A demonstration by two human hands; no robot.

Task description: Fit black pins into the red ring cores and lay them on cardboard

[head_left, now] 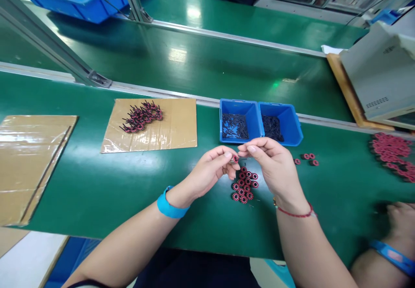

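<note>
A small red-and-black wound ring coil (pixel 235 159) sits pinched between the thumb and fingers of my left hand (pixel 210 167), which wears a blue wristband. Close on its right, my right hand (pixel 272 160) has thumb and forefinger pressed together; whatever is between them is too fine to make out. Below both hands a cluster of similar ring coils (pixel 244 188) lies on the green table, with thin wire ends showing. Just beyond my hands stand two blue bins, the left bin (pixel 238 140) and the right bin (pixel 293 139), holding short dark tube-like pieces (pixel 234 126).
Coils with dark upright pieces (pixel 142 117) stand on a cardboard sheet (pixel 178 128). Another cardboard sheet (pixel 29 162) lies far left. A few loose coils (pixel 309 156) and a larger coil pile (pixel 392 154) lie right, near another person's hand (pixel 402 219). Metal rails (pixel 207 102) cross behind.
</note>
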